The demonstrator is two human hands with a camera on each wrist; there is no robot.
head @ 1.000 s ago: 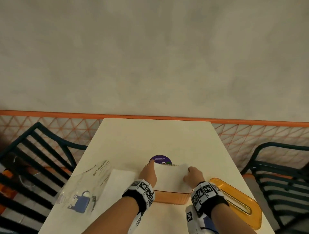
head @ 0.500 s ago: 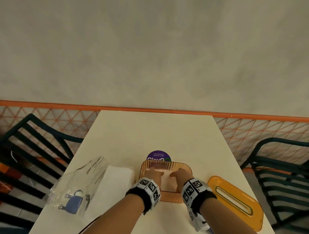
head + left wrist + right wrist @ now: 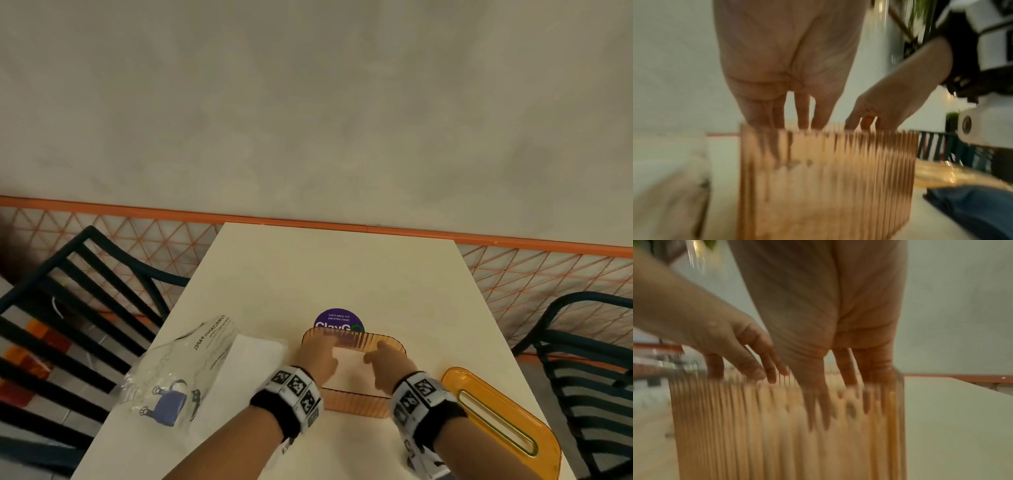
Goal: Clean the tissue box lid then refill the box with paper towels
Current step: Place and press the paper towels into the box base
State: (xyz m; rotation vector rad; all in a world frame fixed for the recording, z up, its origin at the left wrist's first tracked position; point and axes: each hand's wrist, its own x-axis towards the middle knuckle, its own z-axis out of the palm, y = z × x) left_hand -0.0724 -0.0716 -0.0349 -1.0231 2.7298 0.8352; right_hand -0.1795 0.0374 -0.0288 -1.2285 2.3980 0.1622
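The orange ribbed tissue box [image 3: 356,401] stands open at the near middle of the table. White paper towels [image 3: 350,365] lie inside it. My left hand [image 3: 320,354] and right hand [image 3: 383,361] both reach down into the box with straight fingers pressing on the towels. Through the box wall [image 3: 828,178] in the left wrist view, the left fingers [image 3: 777,123] show blurred. The right wrist view shows the right fingers [image 3: 818,395] inside the box [image 3: 777,426] the same way. The orange slotted lid [image 3: 500,421] lies flat to the right of the box.
A stack of white paper towels [image 3: 246,373] and its clear plastic wrapper [image 3: 174,373] lie left of the box. A purple round sticker [image 3: 337,320] is just behind it. A blue cloth [image 3: 972,209] lies near the lid. Dark chairs [image 3: 68,308] flank the table [image 3: 325,274].
A second ago both hands held a stack of white towels over the box. They lowered it in, and now the fingers press on it inside the box.
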